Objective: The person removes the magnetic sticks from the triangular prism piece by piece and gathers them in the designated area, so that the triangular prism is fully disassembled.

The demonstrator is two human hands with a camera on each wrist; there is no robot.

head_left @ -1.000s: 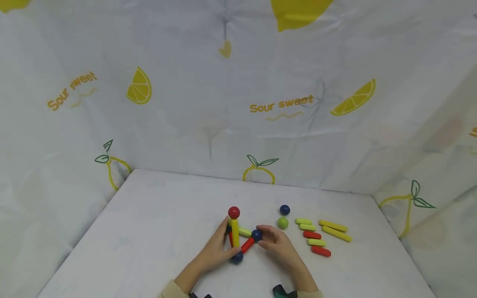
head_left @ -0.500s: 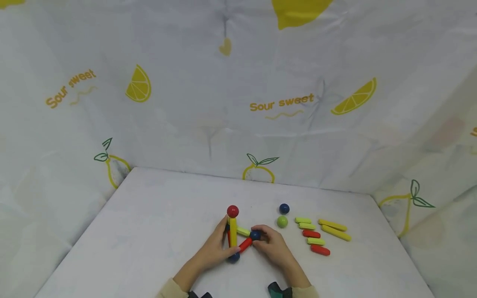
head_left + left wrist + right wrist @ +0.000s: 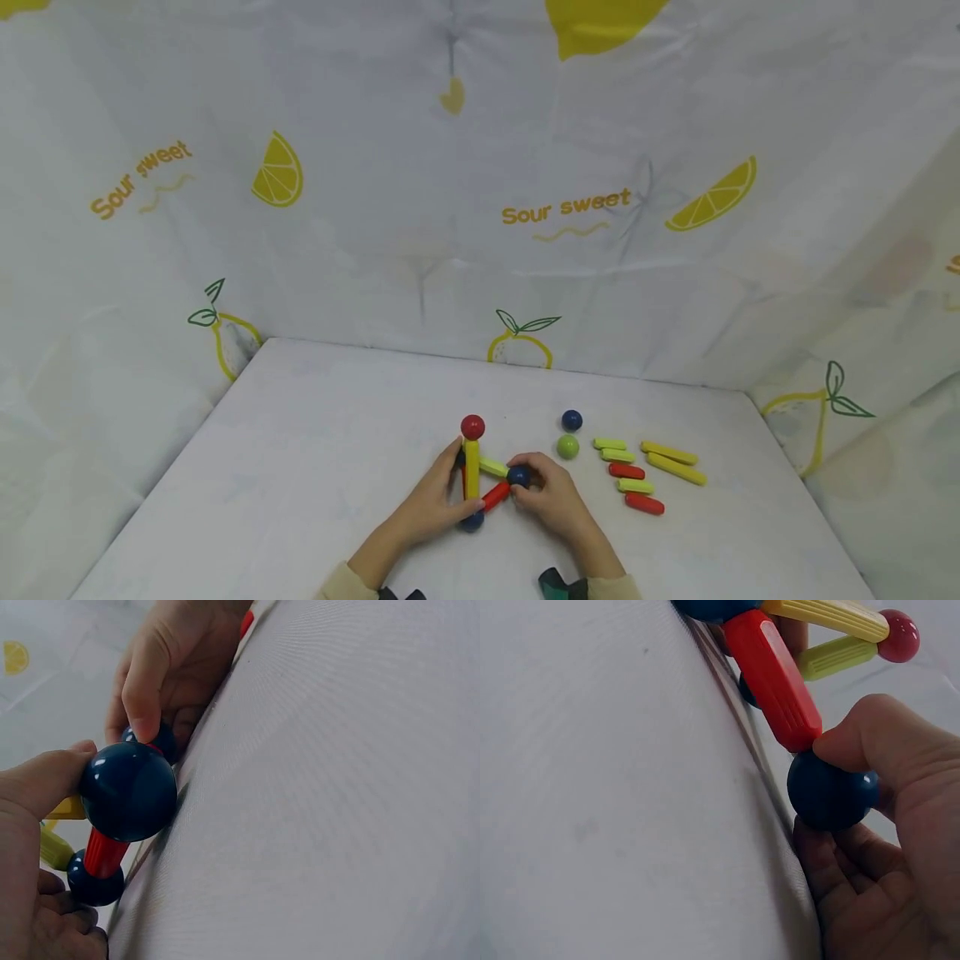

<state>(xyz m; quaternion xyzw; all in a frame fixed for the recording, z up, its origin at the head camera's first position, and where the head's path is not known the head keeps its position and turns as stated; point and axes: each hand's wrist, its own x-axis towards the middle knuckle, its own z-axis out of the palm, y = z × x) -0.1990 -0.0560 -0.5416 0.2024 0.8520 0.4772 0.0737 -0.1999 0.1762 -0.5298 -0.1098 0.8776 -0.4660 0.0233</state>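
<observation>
Pinching the glossy blue corner ball (image 3: 518, 476) between thumb and fingers: right hand (image 3: 552, 497). Left hand (image 3: 435, 493) grips the rod-and-ball frame (image 3: 472, 483), thumb by the near blue ball (image 3: 472, 522). Frame sits on the white surface (image 3: 337, 425), between both hands. Long axis: ridged yellow rod (image 3: 472, 458) rises steeply from near ball to shiny red ball (image 3: 472, 427) on top; ridged red rod (image 3: 496, 497) points right and away. Frame count: 3 blue balls, 1 red. Loose, right of right hand: 1 blue ball (image 3: 572, 420), 1 green ball (image 3: 567, 447), 3 short lime rods (image 3: 635, 486), 2 short red rods (image 3: 644, 503), 2 longer yellow rods (image 3: 677, 469). Surface stretches wide leftward; far edge meets lemon-print cloth (image 3: 360, 283).
</observation>
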